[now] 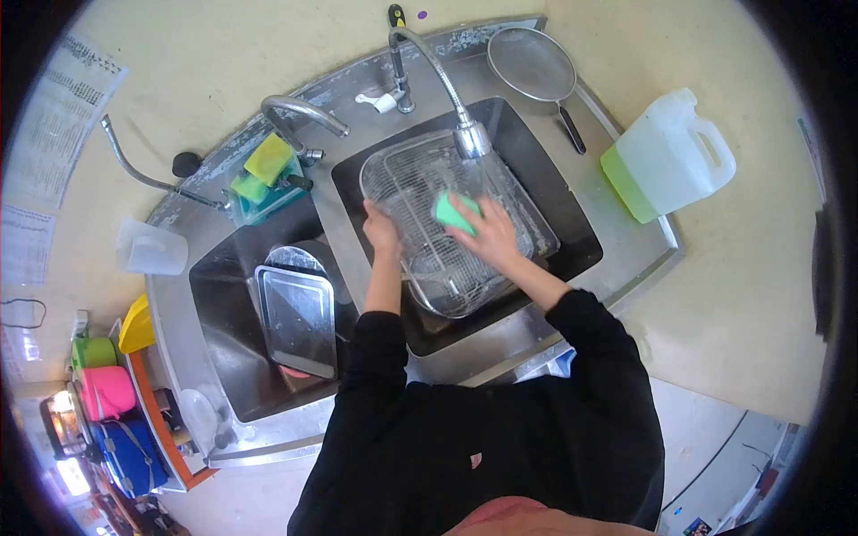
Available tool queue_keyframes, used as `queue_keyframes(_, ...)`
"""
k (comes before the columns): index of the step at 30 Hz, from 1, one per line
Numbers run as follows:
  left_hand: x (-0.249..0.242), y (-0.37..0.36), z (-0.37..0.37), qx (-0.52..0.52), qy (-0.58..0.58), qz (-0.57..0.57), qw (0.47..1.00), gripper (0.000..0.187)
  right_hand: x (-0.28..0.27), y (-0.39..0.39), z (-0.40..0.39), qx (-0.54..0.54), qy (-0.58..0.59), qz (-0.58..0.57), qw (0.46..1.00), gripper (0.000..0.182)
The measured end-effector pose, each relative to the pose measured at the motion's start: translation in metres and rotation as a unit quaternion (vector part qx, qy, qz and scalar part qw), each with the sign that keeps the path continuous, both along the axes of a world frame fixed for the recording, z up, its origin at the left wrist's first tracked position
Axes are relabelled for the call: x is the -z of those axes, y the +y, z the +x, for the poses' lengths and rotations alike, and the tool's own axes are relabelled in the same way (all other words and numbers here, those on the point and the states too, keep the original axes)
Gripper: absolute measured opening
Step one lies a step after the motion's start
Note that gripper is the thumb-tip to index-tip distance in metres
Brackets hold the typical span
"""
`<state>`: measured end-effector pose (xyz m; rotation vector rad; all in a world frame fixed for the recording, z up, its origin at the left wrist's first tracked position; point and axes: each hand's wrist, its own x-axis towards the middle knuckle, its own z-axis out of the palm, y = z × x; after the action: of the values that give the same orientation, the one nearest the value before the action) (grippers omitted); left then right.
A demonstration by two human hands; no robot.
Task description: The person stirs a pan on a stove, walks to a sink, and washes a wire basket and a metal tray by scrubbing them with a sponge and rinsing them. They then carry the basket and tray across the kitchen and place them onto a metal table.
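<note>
A wire rack point(420, 255) with rounded corners lies tilted over the right sink basin point(572, 259), on top of a tray point(527, 201). My left hand point(382, 228) grips the rack's left edge. Pressed against the wires, a green sponge point(458, 213) is held in my right hand point(492, 234), right of the rack's middle. The flexible tap's head point(472, 140) hangs just above the sponge. Suds or wet streaks show on the tray.
Trays point(299, 317) stand in the left basin point(223, 348). A caddy point(268, 205) with sponges point(268, 159) sits behind it. At the right are a jug of green liquid point(661, 156) and a strainer point(534, 64). A second tap point(308, 112) rises between the basins.
</note>
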<state>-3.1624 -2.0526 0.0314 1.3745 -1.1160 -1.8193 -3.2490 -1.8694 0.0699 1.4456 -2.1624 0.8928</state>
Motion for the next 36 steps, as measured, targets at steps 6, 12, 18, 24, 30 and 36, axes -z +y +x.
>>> queue_keyframes(6,0.008,0.005,0.017,-0.049,0.051,0.048,0.996,0.051,0.033,0.054,-0.060,0.166,-0.141,0.096,0.971,0.053)
queue_keyframes(12,0.015,0.010,0.013,-0.162,0.082,0.071,0.981,0.053,0.003,0.085,0.021,0.064,-0.110,0.033,0.991,0.054)
queue_keyframes(18,0.003,0.032,0.018,-0.168,0.099,0.183,0.964,0.053,0.028,0.095,-0.050,0.250,-0.243,-0.070,0.935,0.053)
queue_keyframes(24,0.050,0.025,0.034,-0.062,0.233,0.252,0.937,0.064,-0.015,0.146,-0.085,0.370,-0.194,-0.003,0.909,0.045)
queue_keyframes(30,0.054,0.031,0.045,0.039,0.344,0.254,0.903,0.065,-0.002,0.217,-0.104,0.470,0.066,0.211,0.855,0.050)
queue_keyframes(36,0.057,0.036,0.045,-0.008,0.301,0.240,0.923,0.063,-0.021,0.164,-0.062,0.275,-0.107,0.025,0.955,0.048)
